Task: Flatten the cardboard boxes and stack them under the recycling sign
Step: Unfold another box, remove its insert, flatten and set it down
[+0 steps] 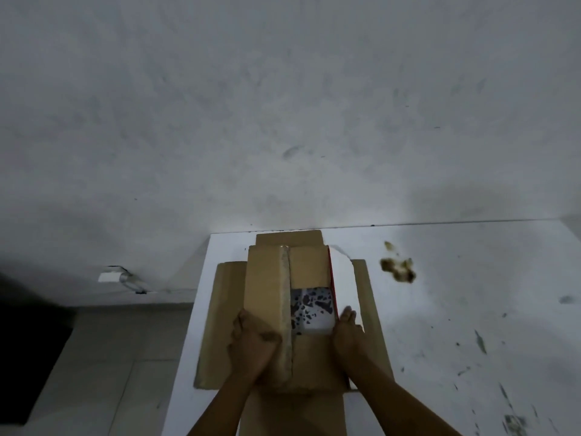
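Seemingly fisted, left hand [251, 339] presses cardboard box [267, 278]; right hand [345, 328] flat alongside.

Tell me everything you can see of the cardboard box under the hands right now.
The cardboard box is plain brown corrugated board, lying on a white surface with its flaps splayed outward. A taped seam runs down its middle; beside it a gap shows a speckled white sheet. The left hand presses on it, fingers curled; the right hand lies against its right edge.

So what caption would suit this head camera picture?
Two hands, left and right, press a cardboard box flat on a white surface.
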